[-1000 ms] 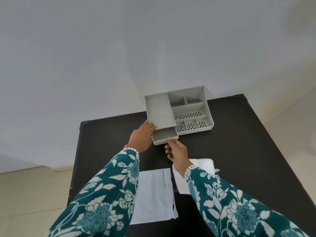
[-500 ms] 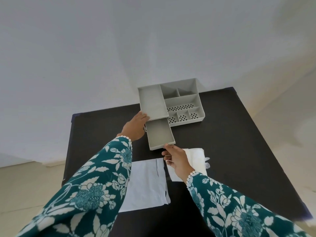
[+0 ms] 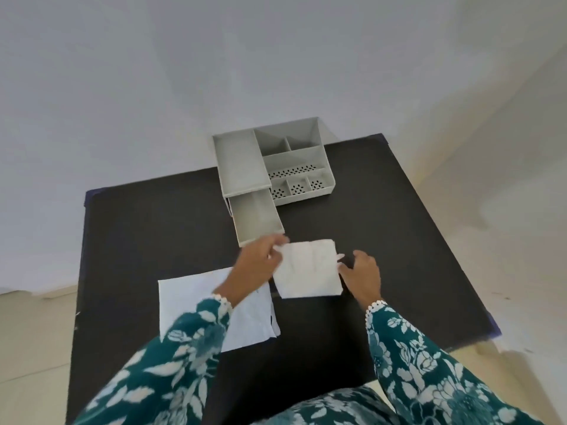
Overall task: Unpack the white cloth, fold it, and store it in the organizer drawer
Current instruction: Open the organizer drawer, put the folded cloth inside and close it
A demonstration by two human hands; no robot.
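A folded white cloth lies on the black table, just in front of the pulled-out drawer of the grey organizer. My left hand pinches the cloth's far left corner. At the cloth's right edge my right hand has its fingertips touching the fabric, with the fingers apart. The drawer stands open and holds nothing.
A flat white packaging sheet lies on the table to the left of the cloth, partly under my left sleeve. The organizer sits at the table's far edge against a white wall. The floor shows beyond the left and right table edges.
Both hands left the organizer and drawer and came back to the cloth. The left hand took hold of its corner. The drawer stays pulled out.
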